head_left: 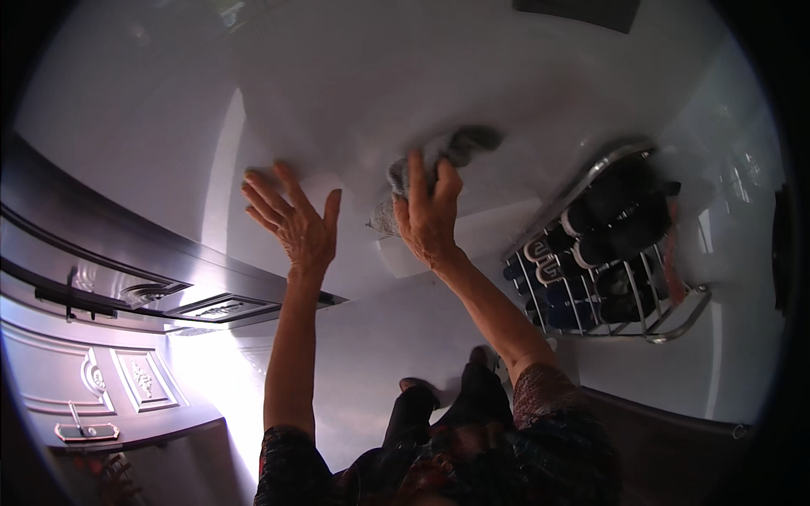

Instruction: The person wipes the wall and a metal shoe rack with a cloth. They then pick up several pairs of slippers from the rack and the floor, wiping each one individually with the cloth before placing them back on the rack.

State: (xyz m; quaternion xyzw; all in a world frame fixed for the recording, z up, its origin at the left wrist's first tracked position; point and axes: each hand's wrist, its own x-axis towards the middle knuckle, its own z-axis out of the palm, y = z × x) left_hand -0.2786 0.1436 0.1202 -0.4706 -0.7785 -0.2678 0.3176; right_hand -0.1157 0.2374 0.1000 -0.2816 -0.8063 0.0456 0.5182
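My right hand [432,218] presses a crumpled grey cloth [395,179] against a pale, glossy wall [337,93]. Part of the cloth sticks out past my fingers as a darker, blurred fold, and a speckled corner hangs below my palm. To the left, my left hand [297,223] is raised with its fingers spread and nothing in it. It is close to the same pale surface; whether the fingertips touch it I cannot tell.
On the right stands a metal shoe rack [666,329] holding several pairs of shoes. A dark panelled door [215,309] with a handle is at the left, with bright light by its lower edge. My shoes [419,388] are on the light floor below. A dark rectangle [582,12] shows at the top.
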